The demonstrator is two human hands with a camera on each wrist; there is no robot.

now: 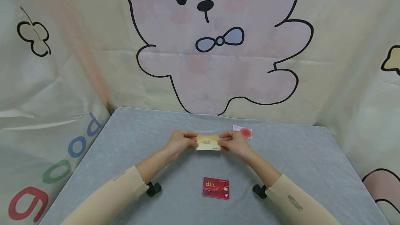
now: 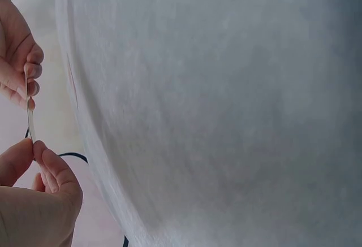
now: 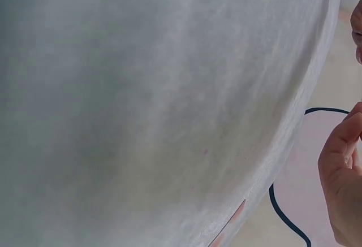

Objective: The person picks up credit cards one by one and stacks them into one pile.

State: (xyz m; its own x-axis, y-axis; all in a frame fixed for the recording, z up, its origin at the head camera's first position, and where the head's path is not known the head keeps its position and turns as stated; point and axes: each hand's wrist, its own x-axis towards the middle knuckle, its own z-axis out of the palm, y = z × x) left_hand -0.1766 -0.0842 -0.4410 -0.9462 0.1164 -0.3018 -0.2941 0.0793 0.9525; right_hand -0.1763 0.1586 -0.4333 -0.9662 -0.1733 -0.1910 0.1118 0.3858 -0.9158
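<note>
A yellow card (image 1: 207, 142) with small print is held up level between both hands in the head view. My left hand (image 1: 181, 143) pinches its left edge between thumb and fingers. At the opposite edge my right hand (image 1: 233, 144) pinches it the same way. Seen edge-on in the left wrist view, the card (image 2: 30, 120) is a thin pale strip running between the two hands. Only part of the right hand (image 3: 344, 173) enters the right wrist view, at its right border. A red VIP card (image 1: 216, 188) lies on the table nearer the body.
A pink and white card (image 1: 246, 133) with a red round print lies behind the right hand. Grey cloth covers the table (image 1: 150, 127). A printed curtain (image 1: 215, 75) hangs right behind the far edge, with more cloth at both sides.
</note>
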